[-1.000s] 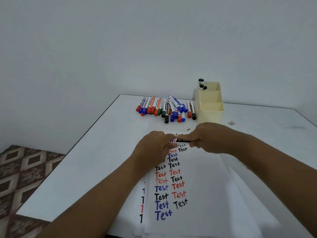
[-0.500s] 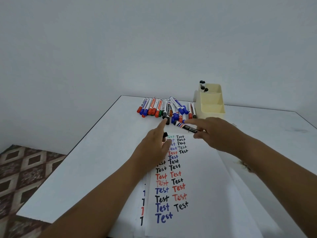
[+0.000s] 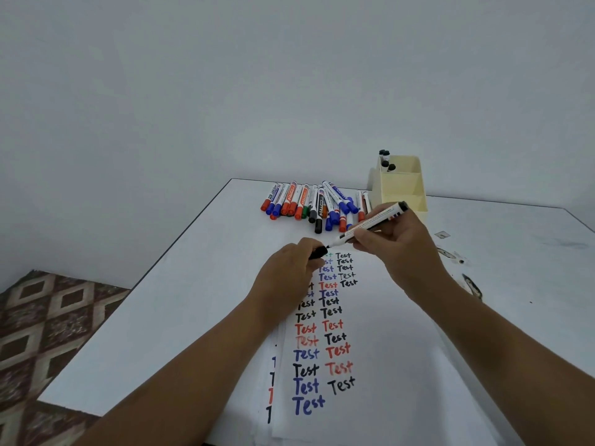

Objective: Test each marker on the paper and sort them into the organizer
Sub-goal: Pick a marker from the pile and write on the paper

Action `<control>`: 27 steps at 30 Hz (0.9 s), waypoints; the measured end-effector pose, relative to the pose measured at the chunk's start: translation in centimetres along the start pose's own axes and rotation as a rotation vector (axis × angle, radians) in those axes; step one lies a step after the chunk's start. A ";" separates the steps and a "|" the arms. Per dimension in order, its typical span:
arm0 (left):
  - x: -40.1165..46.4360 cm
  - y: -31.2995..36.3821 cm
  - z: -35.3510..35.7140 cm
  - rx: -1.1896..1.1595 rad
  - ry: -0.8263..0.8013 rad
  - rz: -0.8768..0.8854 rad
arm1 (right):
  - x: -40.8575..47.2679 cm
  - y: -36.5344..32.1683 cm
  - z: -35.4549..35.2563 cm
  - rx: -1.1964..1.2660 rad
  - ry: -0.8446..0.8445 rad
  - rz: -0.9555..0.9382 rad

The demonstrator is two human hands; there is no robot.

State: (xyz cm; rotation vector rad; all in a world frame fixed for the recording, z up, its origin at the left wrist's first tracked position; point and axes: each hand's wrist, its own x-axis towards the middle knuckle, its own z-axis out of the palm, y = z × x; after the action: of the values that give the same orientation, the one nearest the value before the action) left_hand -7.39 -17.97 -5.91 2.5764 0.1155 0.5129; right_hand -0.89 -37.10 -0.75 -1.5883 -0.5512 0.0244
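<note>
Near the top of the paper: right hand (image 3: pixel 405 249) pinching an uncapped black marker (image 3: pixel 370 224) between thumb and fingers, tip angled down and left toward the sheet, back end raised toward the organizer; held pen-fashion, probably ready to write the next sample.

Just left of the tip: left hand (image 3: pixel 286 272) with fingers curled round the black cap (image 3: pixel 318 252), resting on the paper's left side; likely steadying the sheet and keeping the cap within reach for re-closing.

Under both hands: white paper (image 3: pixel 386 333), top sheet of a small stack, lying lengthwise away from the body on the white table (image 3: pixel 193 300).

Writing on paper: "Test" repeated in two columns, in black, blue and red, one faint green near the top; some red ones pale. Room for a new word beside the upper rows.

At the table's far edge: marker pile (image 3: pixel 315 204), capped, red, blue, black and green, lying side by side, apparently awaiting testing.

To the pile's right: cream organizer (image 3: pixel 402 188) with stepped compartments; three dark-capped markers standing in the rearmost one, the nearer compartments apparently vacant.

Barrel labels: printed text present, too small to read.
</note>
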 end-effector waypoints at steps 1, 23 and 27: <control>0.0 0.0 0.0 -0.004 0.008 0.002 | -0.1 0.0 0.2 0.024 0.006 0.002; -0.7 0.6 -0.8 -0.150 -0.036 -0.035 | -1.5 0.1 2.0 -0.207 -0.052 -0.072; -0.9 0.8 -1.0 -0.207 -0.032 -0.053 | -1.5 0.0 2.4 -0.235 -0.048 -0.093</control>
State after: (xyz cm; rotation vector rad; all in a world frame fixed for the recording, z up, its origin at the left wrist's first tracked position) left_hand -8.62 -18.38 -5.04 2.3715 0.1130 0.4402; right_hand -3.05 -35.40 -1.51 -1.7922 -0.6846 -0.0754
